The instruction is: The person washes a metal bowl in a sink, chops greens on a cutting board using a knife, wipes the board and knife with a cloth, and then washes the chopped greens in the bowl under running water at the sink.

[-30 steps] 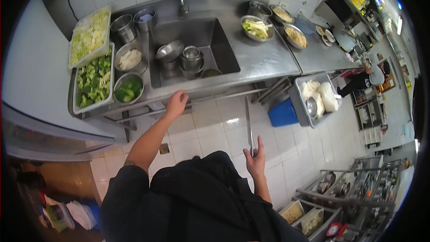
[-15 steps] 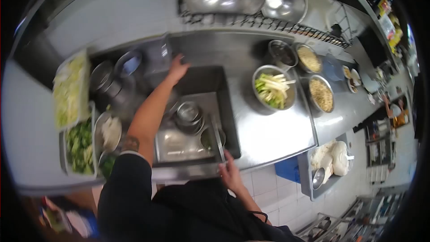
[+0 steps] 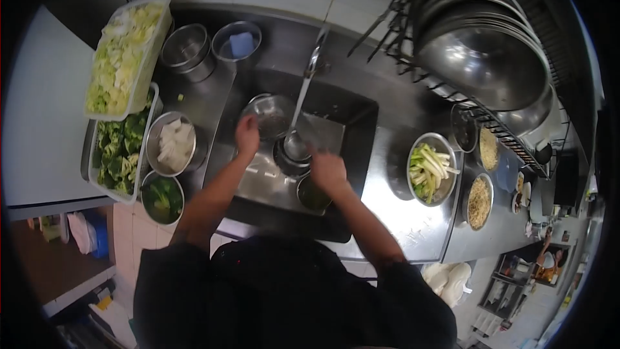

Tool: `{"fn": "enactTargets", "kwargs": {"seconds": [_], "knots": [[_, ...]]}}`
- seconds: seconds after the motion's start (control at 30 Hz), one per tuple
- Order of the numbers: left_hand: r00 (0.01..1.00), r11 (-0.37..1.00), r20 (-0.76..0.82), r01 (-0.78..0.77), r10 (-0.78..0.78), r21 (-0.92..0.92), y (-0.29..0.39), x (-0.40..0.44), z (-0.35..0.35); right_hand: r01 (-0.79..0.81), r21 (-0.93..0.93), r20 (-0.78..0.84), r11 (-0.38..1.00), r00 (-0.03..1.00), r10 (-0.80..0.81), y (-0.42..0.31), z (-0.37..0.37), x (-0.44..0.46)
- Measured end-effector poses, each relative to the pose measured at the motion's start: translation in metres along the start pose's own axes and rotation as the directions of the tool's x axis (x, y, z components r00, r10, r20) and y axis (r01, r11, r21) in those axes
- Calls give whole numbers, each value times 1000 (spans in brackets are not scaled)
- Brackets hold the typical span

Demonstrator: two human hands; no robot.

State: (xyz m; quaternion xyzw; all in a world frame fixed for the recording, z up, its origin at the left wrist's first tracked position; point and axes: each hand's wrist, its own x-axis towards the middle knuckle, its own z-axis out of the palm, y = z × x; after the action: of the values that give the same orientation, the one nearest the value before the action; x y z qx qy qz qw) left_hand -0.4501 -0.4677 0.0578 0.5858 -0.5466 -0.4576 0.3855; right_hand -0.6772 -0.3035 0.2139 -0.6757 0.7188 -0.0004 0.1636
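Observation:
My left hand point(image 3: 247, 136) is over the left side of the sink point(image 3: 263, 174), beside a metal bowl point(image 3: 271, 115); its fingers look loosely apart and no object shows in them. My right hand point(image 3: 329, 173), smeared by motion, is closed around the handle end of a knife, whose dark blurred blade point(image 3: 312, 132) points away from me. The faucet point(image 3: 314, 58) stands at the back, its spout reaching over the sink. Below lie a metal ladle-like round piece point(image 3: 298, 147) and stacked bowls point(image 3: 290, 167). A further round container point(image 3: 314, 194) is near my right wrist.
To the left are tubs of chopped cabbage point(image 3: 129, 52) and broccoli point(image 3: 121, 155), and bowls of white pieces point(image 3: 174, 144) and greens point(image 3: 161, 199). On the right stand bowls of cut stalks point(image 3: 429, 171) and chopped food point(image 3: 479, 201). A rack of metal bowls point(image 3: 481, 58) overhangs the counter.
My left hand has come back from near the faucet to beside the bowl. My right hand has lifted the knife from the sink's front edge to over the sink. The camera view has turned.

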Motion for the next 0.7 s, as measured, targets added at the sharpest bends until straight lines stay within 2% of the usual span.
{"fn": "enactTargets", "kwargs": {"seconds": [0.03, 0.07, 0.1, 0.13, 0.17, 0.2, 0.23, 0.3, 0.33, 0.37, 0.4, 0.43, 0.47, 0.5, 0.53, 0.6, 0.63, 0.7], "knots": [[1000, 1000, 5, 22, -22, 6, -25, -17, -8, 41, -36, -51, 999, 998, -43, -3, 7, 23], [933, 932, -18, 356, -358, -74, -47, -34, -13, 54, -67, -19, 996, 998, -56, -9, 2, 44], [762, 753, -9, 637, -647, -163, -58, -40, -12, 68, -107, 5, 992, 998, -68, -14, -5, 61], [760, 747, 9, 640, -649, -176, -40, -35, -6, 61, -128, 8, 990, 998, -61, -17, -12, 72], [639, 569, 90, 734, -764, -370, -4, -32, -5, 60, -134, -31, 989, 997, -65, -21, -17, 80], [495, 333, 202, 783, -845, -526, 11, -34, -5, 61, -139, -57, 988, 996, -70, -26, -14, 80], [473, 302, 221, 792, -853, -531, -5, -25, 2, 61, -159, -32, 985, 997, -67, -31, -10, 75], [484, 274, 259, 777, -836, -567, -33, -2, 17, 26, -5, -88, 1000, 996, -26, -39, -7, 66], [483, 261, 270, 774, -833, -577, -36, 1, 19, 31, -23, -85, 999, 996, -33, -41, -3, 66], [501, 310, 172, 734, -848, -604, -28, 2, 19, -114, 393, 5, 913, 993, 122, -38, 7, 67], [510, 362, 72, 697, -857, -619, -19, 1, 17, -264, 722, 150, 640, 962, 228, -40, 8, 65], [507, 354, 83, 700, -858, -620, -12, -7, 14, -270, 715, 151, 645, 960, 234, -35, 4, 61], [658, 546, 28, 647, -753, -533, -7, -21, 9, -373, 910, 335, 178, 918, 212, -32, -8, 56], [790, 718, -12, 550, -612, -426, -4, -33, 3, -421, 841, 476, -338, 875, 93, -29, -16, 54], [794, 725, -14, 548, -608, -418, -3, -48, -4, -416, 840, 472, -347, 877, 92, -28, -17, 52], [839, 822, 37, 539, -542, -185, 5, -80, -16, -362, 652, 537, -667, 841, 68, -23, -10, 46], [841, 826, 41, 539, -540, -165, 12, -95, -16, -362, 601, 550, -713, 834, 41, -18, -4, 47], [811, 715, 93, 558, -578, -422, 36, -122, -15, -337, 605, 517, -721, 855, 34, -24, -7, 39]]}}
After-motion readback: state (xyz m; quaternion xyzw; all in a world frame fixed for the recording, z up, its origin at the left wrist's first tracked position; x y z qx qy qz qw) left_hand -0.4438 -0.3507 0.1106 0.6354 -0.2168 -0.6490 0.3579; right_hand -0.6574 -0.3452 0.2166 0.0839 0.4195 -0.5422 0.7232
